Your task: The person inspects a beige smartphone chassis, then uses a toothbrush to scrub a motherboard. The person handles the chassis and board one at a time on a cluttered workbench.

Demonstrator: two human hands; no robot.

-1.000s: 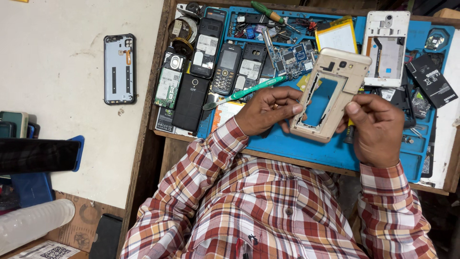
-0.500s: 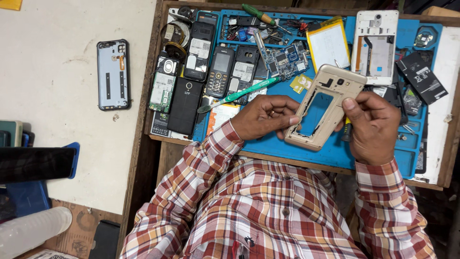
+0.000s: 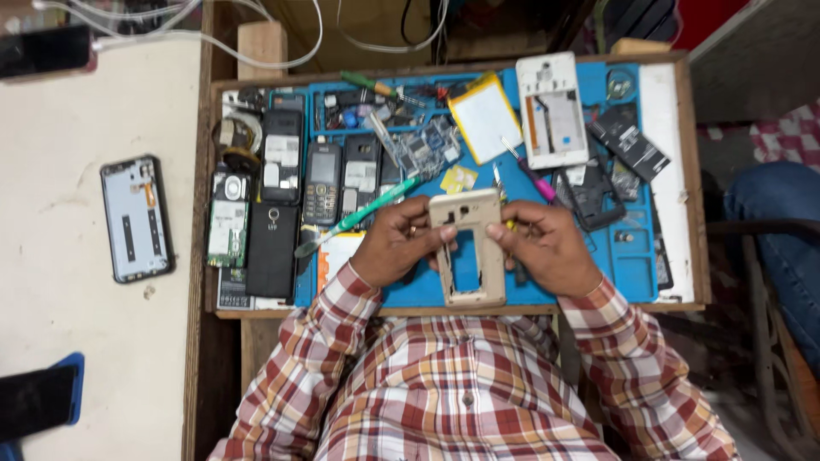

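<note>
**Two hands hold a phone frame over a blue repair mat**

A person in a plaid shirt holds a gold phone frame (image 3: 466,248) with both hands above the near edge of a blue mat (image 3: 636,265) on the bench. The left hand (image 3: 395,243) curls around the frame's left side, fingers closed against it. The right hand (image 3: 547,246) grips the right side, thumb on the upper edge. The frame stands lengthwise away from the person, its long axis running from the chest toward the far side of the mat, camera opening at the far end. Just left of the frame lies a green tool (image 3: 359,215). Beyond the frame rest a white phone back (image 3: 553,111) and a battery (image 3: 485,116).
</note>
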